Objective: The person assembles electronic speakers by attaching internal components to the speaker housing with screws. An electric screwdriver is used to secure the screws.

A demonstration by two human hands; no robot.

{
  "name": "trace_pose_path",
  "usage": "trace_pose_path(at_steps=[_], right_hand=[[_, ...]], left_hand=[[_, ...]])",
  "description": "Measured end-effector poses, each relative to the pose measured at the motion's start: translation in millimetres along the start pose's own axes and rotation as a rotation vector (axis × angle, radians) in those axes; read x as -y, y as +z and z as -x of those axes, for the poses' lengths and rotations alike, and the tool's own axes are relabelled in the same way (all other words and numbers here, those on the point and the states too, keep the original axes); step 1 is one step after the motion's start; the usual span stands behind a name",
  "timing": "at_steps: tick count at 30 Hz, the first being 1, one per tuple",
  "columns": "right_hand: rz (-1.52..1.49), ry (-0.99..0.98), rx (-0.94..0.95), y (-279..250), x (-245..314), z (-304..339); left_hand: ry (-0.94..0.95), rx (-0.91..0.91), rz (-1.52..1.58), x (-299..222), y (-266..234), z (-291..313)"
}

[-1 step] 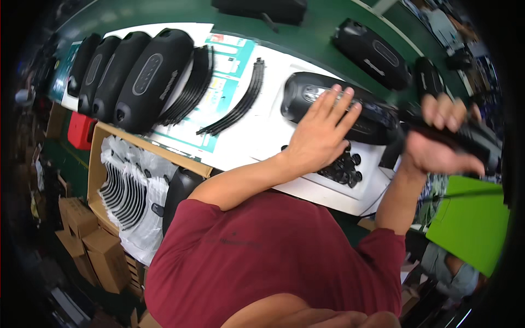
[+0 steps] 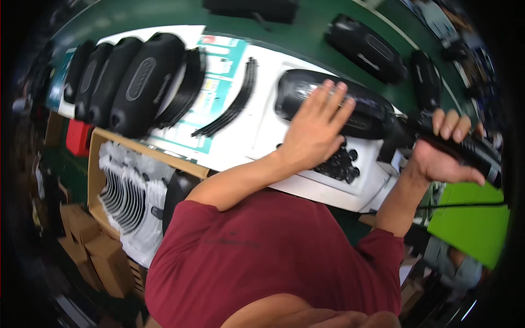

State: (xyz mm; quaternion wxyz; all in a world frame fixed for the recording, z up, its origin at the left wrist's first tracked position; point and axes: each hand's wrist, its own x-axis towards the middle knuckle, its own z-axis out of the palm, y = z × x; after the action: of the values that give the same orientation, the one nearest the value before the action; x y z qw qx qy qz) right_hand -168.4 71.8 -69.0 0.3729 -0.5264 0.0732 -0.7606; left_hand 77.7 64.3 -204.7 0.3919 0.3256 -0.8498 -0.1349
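Head view: the left hand (image 2: 314, 128) lies open, fingers extended, atop a black speaker (image 2: 292, 92); the right hand (image 2: 435, 157) wraps around a black power tool (image 2: 484, 154) pointed toward it. Black strips (image 2: 236, 104) rest left of the left hand.

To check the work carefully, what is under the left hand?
A rounded black device is partly under the left hand; the surface covered there cannot be seen.

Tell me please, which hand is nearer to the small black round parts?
Left. The left hand rests on the black speaker, close beside the parts; the right hand, holding a black tool, is farther to their right.
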Motion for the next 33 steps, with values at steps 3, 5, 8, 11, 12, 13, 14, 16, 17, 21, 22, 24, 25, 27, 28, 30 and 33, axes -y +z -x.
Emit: trace_pose_path(at_steps=[3,5,8,11,12,13,14,16,17,21,22,24,25,27,28,30,33], right_hand=[[0.411,-0.069,-0.24,-62,82,60],[0.571,-0.019,-0.419,-97,97,98],[0.665,0.009,-0.522,-130,100,129],[0.757,0.002,-0.569,-137,98,129],[0.716,0.031,-0.528,-143,100,128],[0.683,0.036,-0.518,-144,104,130],[0.65,0.042,-0.507,-144,108,131],[0.569,0.026,-0.452,-147,112,135],[0.583,0.047,-0.435,-146,113,137],[0.677,0.126,-0.523,-145,97,146],[0.678,0.132,-0.521,-149,97,149],[0.57,0.208,-0.486,-156,100,151],[0.512,0.253,-0.48,-156,103,151],[0.456,0.268,-0.483,-144,98,146],[0.395,0.267,-0.479,-133,90,138],[0.19,0.216,-0.352,-105,80,113],[0.12,0.104,-0.178,-47,52,69]], left_hand=[[0.006,-0.013,-0.024,4,4,-4],[0.002,-0.044,-0.107,7,4,-7],[0.019,-0.063,-0.167,4,4,-17],[0.036,-0.066,-0.184,3,10,-18],[0.033,-0.063,-0.193,2,10,-19],[0.031,-0.065,-0.198,0,11,-18],[0.028,-0.066,-0.202,-1,11,-18],[0.017,-0.065,-0.21,-3,13,-17],[0.009,-0.064,-0.211,-3,13,-16],[0.004,-0.071,-0.212,-4,15,-19],[0.012,-0.069,-0.207,-4,14,-20],[0.006,-0.069,-0.208,-2,12,-19],[0.006,-0.061,-0.205,-1,12,-19],[0.002,-0.056,-0.21,3,11,-16],[-0.011,-0.049,-0.229,1,7,-15],[-0.023,-0.051,-0.199,-1,7,-11],[-0.026,-0.025,-0.132,0,7,-10]])
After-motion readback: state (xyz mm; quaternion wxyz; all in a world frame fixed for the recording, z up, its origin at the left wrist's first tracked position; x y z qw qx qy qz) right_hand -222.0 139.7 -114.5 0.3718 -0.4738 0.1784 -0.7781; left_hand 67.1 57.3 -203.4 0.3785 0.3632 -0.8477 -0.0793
